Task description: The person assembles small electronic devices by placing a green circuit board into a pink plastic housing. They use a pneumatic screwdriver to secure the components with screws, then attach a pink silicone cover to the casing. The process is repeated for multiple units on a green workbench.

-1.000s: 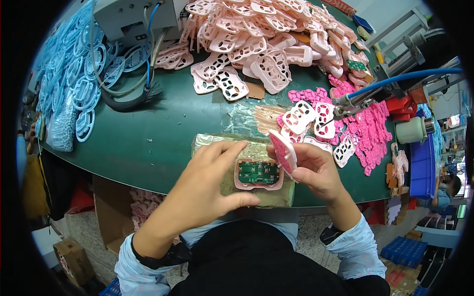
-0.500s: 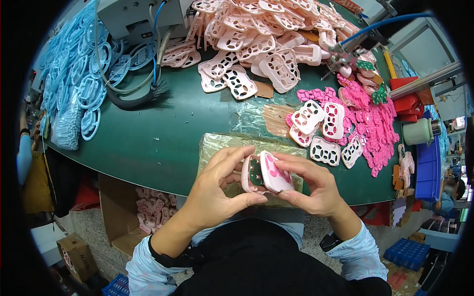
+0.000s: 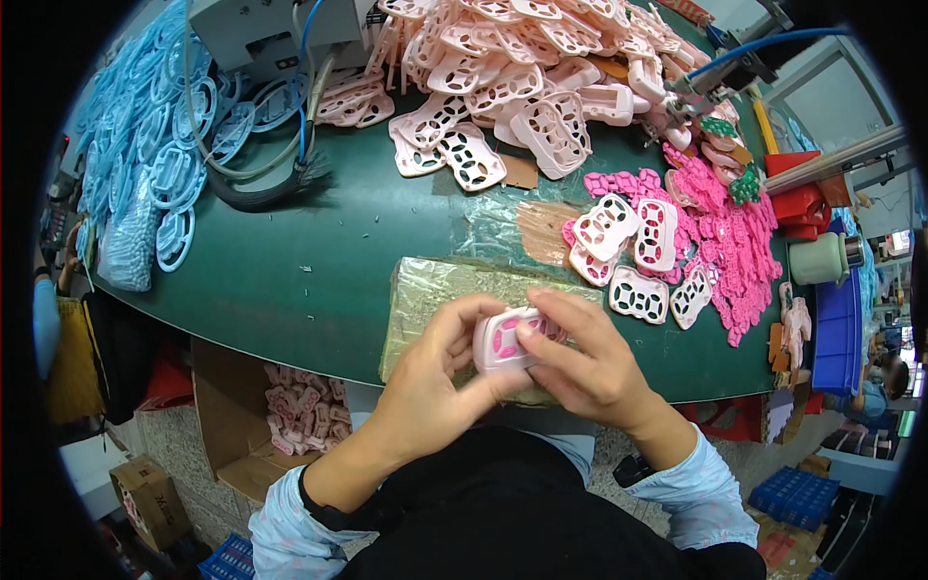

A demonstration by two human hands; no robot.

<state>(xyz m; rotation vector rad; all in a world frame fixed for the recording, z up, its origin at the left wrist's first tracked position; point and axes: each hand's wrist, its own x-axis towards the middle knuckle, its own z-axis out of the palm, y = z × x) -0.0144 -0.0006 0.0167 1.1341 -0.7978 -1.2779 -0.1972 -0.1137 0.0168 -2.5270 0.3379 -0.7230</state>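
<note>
A small pale pink plastic toy case (image 3: 495,360) with bright pink buttons is held between both hands, its button side facing up. My left hand (image 3: 422,394) grips its left side, fingers behind and thumb along the near edge. My right hand (image 3: 592,365) closes on the right part, its thumb pressing on the face near the buttons; the fingers are slightly blurred. Below the hands lies a block wrapped in yellowish clear film (image 3: 414,302) at the table's near edge. The inside of the case is hidden.
The green table (image 3: 261,280) bears a heap of pale pink shells (image 3: 551,135), white-pink face plates (image 3: 638,295), bright pink button pads (image 3: 730,251) and blue frames (image 3: 174,184). A grey machine (image 3: 266,39) stands at the back. Below left, a cardboard box (image 3: 217,416) holds pink cases.
The two halves, apart with a green circuit board showing between them, are now together. The case has turned face up, and my right thumb has moved onto its face.
</note>
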